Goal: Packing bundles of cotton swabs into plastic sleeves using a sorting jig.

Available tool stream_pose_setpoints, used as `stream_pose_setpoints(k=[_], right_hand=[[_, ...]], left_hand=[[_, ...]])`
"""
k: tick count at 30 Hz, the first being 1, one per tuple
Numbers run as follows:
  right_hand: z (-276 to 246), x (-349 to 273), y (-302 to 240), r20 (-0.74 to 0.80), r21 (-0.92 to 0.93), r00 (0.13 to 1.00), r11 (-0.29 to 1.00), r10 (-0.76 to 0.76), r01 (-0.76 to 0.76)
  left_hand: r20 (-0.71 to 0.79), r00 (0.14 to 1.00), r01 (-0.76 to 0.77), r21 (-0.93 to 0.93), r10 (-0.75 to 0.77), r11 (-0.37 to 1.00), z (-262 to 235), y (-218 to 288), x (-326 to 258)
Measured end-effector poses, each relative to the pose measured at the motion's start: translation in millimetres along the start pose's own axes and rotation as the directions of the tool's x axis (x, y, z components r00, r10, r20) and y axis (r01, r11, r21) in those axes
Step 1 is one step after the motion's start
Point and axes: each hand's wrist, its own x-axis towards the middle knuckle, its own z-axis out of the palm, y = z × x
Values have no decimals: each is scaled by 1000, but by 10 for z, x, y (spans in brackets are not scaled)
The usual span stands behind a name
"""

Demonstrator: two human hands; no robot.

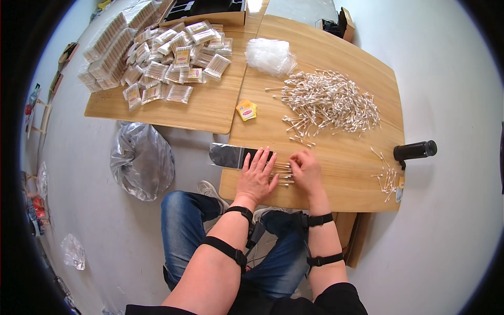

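From my head view, the cotton swabs (283, 177) I am handling lie just below the middle of the frame: thin, pale sticks with white tips, side by side in a loose row pointing roughly left to right. My left fingers (261, 160) lie flat and slightly apart over their left part and over a flat black strip (226, 156) with clear plastic at its left end. My right fingers (299, 156) are curled in at the swabs' right ends; I cannot tell whether they pinch one.

The desk (357, 168) is light wood grain, with a seam running up the frame. Right of upper centre spreads a big heap of loose swabs (331, 102); left of it sit clear bags (270, 55) and a few yellow cards (246, 110). Filled swab packets (181, 63) are piled and stacked at the upper left, below a cardboard box (226, 19). At the right edge of the desk are a black cylinder (415, 150) and a small scatter of swabs (387, 181).

On the pale grey floor (121, 241), a grey plastic bag (142, 160) slumps at centre left, and a crumpled clear bag (73, 252) lies at lower left.
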Motion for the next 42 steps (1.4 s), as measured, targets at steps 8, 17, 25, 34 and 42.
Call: stream_pose_setpoints(k=[8,17,25,34,42], right_hand=[[-79,152,256,-240,-221,970,973,18,-73],[-48,156,162,-270,-138,962,986,50,-90],[-25,170,378,-239,-166,970,986,-42,1],[93,162,52,-188,-24,982,1000,-6,2],[118,324,169,-209,-180,978,982,18,-56]], left_hand=[[9,1000,-21,-26,21,999,-49,52,36],[-7,1000,-12,-32,12,999,-63,51,28],[9,1000,-17,-42,17,999,-73,35,32],[23,1000,-8,-7,9,1000,-74,67,46],[10,1000,-7,-6,7,1000,-17,48,33]])
